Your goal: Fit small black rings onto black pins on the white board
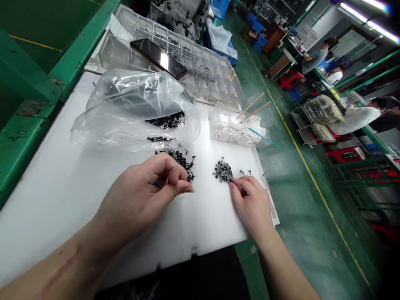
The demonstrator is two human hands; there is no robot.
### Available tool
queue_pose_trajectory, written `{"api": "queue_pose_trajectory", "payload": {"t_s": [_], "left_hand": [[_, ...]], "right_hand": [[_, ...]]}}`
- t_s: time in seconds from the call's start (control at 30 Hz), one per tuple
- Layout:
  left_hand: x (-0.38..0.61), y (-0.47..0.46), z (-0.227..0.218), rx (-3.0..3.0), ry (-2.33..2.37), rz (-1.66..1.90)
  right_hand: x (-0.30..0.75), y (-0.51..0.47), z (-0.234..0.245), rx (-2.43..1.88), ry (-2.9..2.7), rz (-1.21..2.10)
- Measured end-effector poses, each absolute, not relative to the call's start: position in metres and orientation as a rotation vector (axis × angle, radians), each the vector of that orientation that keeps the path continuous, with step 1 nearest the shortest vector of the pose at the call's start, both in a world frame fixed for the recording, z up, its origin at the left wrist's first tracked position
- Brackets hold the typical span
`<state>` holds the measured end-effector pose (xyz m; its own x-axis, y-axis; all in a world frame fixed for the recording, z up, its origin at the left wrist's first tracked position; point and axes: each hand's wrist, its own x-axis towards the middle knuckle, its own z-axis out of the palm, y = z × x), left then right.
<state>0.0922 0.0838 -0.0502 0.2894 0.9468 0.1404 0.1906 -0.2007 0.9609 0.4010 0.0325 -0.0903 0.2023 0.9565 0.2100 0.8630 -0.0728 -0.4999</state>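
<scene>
Tiny black stemmed parts (178,163) are lying in a loose scatter near the middle of the white foam board (59,216) on the counter, with more spilling from the clear plastic bag (125,121) toward the board's far side. The left hand (140,196) is hovering right over that scatter with its fingertips (184,187) pinched together, but I can't tell if it's gripping anything. The right hand (251,204) is working near the board's right side, nearly closed and touching the edge of a round heap of shiny eye-like discs (223,171). Can't tell if it's got hold of one. Two single stemmed pieces (245,172) are sitting just beside that heap. Toward the board's far right corner, a clear plastic box (233,129) is holding white tissue, with wooden sticks (253,109) poking out. Past the far edge, a phone (158,58) is resting on clear compartment trays (187,62). Co-workers (356,116) are sitting well off to the board's right.
</scene>
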Motion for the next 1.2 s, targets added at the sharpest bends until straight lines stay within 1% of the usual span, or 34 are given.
{"api": "queue_pose_trajectory", "payload": {"t_s": [0.13, 0.2, 0.23, 0.4, 0.53, 0.77, 1.07, 1.2], "left_hand": [[0.094, 0.084, -0.042, 1.581, 1.005, 1.027], [0.095, 0.083, -0.04, 1.573, 0.976, 1.023], [0.096, 0.083, -0.039, 1.575, 0.968, 1.024], [0.097, 0.083, -0.039, 1.604, 0.966, 1.017], [0.097, 0.084, -0.037, 1.655, 0.952, 1.018], [0.097, 0.082, -0.037, 1.709, 0.949, 1.017], [0.096, 0.081, -0.039, 1.755, 0.961, 0.989], [0.096, 0.082, -0.04, 1.781, 0.954, 0.999]], "right_hand": [[0.406, 0.027, -0.081, -1.973, -1.632, 0.136], [0.404, 0.023, -0.072, -1.955, -1.524, 0.166], [0.4, 0.022, -0.067, -1.914, -1.454, 0.243], [0.361, 0.03, -0.042, -1.529, -1.173, 0.857], [0.327, 0.042, -0.026, -1.446, -1.157, 1.118], [0.311, 0.045, -0.016, -1.359, -1.369, 1.137], [0.31, 0.049, -0.026, -1.314, -1.294, 1.285], [0.309, 0.052, -0.025, -1.326, -1.334, 1.274]]}}
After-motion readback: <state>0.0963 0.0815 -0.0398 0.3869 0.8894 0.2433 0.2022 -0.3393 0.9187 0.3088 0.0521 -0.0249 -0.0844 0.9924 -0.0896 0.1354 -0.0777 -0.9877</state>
